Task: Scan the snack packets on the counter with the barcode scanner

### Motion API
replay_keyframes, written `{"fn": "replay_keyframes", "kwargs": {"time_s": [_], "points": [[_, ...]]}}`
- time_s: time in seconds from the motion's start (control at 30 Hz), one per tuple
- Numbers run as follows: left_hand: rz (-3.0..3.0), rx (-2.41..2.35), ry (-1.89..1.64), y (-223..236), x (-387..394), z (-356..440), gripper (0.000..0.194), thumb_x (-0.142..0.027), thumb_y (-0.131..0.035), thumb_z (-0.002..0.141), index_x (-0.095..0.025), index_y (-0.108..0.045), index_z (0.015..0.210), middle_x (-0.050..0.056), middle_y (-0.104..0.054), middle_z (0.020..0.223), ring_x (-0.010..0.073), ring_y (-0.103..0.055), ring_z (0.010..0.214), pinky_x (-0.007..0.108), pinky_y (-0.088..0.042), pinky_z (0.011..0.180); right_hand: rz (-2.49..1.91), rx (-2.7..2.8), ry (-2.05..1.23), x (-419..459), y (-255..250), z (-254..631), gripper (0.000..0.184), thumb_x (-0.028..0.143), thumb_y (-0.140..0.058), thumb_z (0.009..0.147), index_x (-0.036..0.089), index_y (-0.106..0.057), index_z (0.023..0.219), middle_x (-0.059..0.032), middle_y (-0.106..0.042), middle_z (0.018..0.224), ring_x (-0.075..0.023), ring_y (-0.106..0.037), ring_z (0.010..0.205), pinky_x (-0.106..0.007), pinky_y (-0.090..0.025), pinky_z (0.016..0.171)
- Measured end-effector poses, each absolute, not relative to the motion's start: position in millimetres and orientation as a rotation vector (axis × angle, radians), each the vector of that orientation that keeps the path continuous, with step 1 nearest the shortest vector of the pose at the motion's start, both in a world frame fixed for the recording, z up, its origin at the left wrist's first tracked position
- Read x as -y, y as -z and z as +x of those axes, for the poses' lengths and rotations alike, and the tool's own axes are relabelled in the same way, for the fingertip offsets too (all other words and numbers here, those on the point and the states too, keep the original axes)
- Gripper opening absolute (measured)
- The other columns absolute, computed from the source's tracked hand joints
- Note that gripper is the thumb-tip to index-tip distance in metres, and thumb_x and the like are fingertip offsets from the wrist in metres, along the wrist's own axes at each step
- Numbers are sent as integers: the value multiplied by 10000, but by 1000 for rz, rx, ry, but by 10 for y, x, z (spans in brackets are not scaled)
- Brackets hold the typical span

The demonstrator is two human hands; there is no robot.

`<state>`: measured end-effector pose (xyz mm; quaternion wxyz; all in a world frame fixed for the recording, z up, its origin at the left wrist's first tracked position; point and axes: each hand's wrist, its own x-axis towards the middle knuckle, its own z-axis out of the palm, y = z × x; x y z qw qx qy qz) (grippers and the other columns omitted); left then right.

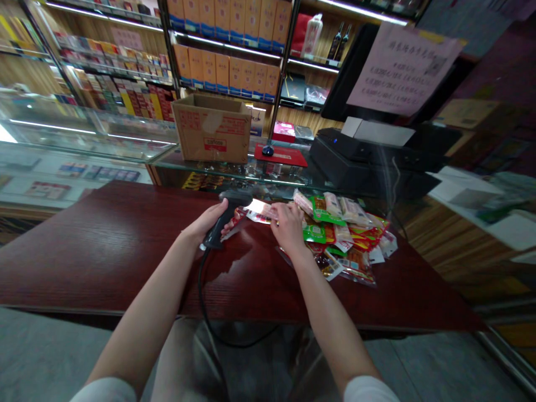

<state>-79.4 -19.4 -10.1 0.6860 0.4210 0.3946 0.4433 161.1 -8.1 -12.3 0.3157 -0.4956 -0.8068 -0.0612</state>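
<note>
My left hand (205, 219) is wrapped round the handle of a black barcode scanner (218, 226), its head tilted toward the right. Bright light from it falls on a small snack packet (262, 209). My right hand (288, 224) grips the right end of that packet, with fingers bent over it. Close beside the scanner handle is a red packet (239, 215), partly hidden behind it. Right of my right hand lies a loose pile of snack packets (330, 223) in green, red and clear wrapping. A black cable (200, 290) hangs from the scanner over the table's front edge.
The dark red wooden table (104, 251) has a glass counter behind it. On that counter stand an open cardboard box (213, 131), a red flat item (282, 155) and a black printer-like machine (355, 151). A monitor back (352, 67) bears a paper notice. Stocked shelves line the wall.
</note>
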Motion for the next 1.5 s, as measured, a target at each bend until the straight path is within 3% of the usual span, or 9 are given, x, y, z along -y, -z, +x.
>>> {"fn": "replay_keyframes", "kwargs": {"time_s": [0.23, 0.43, 0.63, 0.77, 0.9, 0.97, 1.13, 1.27, 1.5], "points": [[949, -927, -998, 49, 218, -807, 519, -645, -552, 839, -131, -615, 804, -6, -471, 470, 87, -429, 348, 191, -345, 332, -1365, 1923, 281, 61, 2, 1729, 310, 156, -506, 835, 202, -581, 1133, -99, -657, 1162, -294, -478, 1107, -441, -310, 955], [801, -1275, -1299, 115, 81, -875, 241, -356, -658, 872, -135, -571, 839, 14, -612, 612, 67, -497, 382, 165, -404, 350, -1607, 1311, 435, -58, -163, 2447, 283, 262, -500, 838, 193, -592, 1097, -152, -586, 1216, -352, -464, 1153, -552, -297, 971], [582, -1354, -1269, 243, -76, -979, 216, -273, -588, 921, -89, -604, 809, 46, -619, 558, 86, -512, 352, 176, -423, 334, -1779, 1070, 476, -184, -2, 2854, 288, 280, -548, 787, 196, -601, 1058, -193, -481, 1352, -410, -361, 1290, -667, -240, 984], [502, -1303, -1286, 266, -67, -877, 211, -285, -620, 902, -80, -616, 854, 45, -619, 556, 93, -525, 357, 176, -429, 335, -1627, 1270, 470, -178, -29, 2538, 317, 258, -511, 828, 194, -572, 1132, -175, -478, 1371, -374, -291, 1384, -652, -243, 1037], [478, -1179, -1185, 283, -19, -659, 274, -310, -549, 943, -61, -609, 847, 60, -615, 585, 87, -529, 385, 177, -436, 351, -1450, 1795, -47, -130, 100, 1941, 277, 282, -510, 884, 169, -601, 1120, -138, -648, 1119, -253, -591, 1081, -451, -445, 962], [493, -1116, -1195, 255, 12, -615, 294, -322, -536, 948, -61, -605, 834, 58, -608, 595, 79, -525, 400, 168, -429, 359, -1387, 2033, -392, -66, 245, 1654, 323, 366, -544, 899, 179, -615, 1153, -120, -674, 1100, -219, -641, 968, -384, -491, 895], [517, -983, -1279, 60, 87, -835, 399, -427, -449, 974, -88, -598, 826, 4, -518, 529, 60, -475, 389, 141, -389, 355, -1117, 2529, -410, 197, 498, 1191, 793, 641, -625, 803, 259, -416, 1465, -145, -471, 1468, -337, -443, 1319, -511, -370, 1058], [457, -980, -1492, -41, 100, -1015, 316, -355, -427, 990, -103, -571, 866, 7, -562, 591, 50, -482, 416, 136, -404, 377, -1146, 2685, -310, 333, 500, 1034, 880, 762, -617, 717, 297, -446, 1445, -166, -394, 1515, -409, -363, 1364, -604, -316, 1064], [474, -1040, -1441, 7, 78, -932, 291, -374, -508, 958, -97, -571, 895, 25, -607, 677, 51, -489, 424, 152, -417, 378, -1160, 2690, -271, 287, 438, 1074, 545, 374, -637, 845, 221, -503, 1350, -131, -590, 1298, -279, -567, 1175, -414, -443, 985]]}}
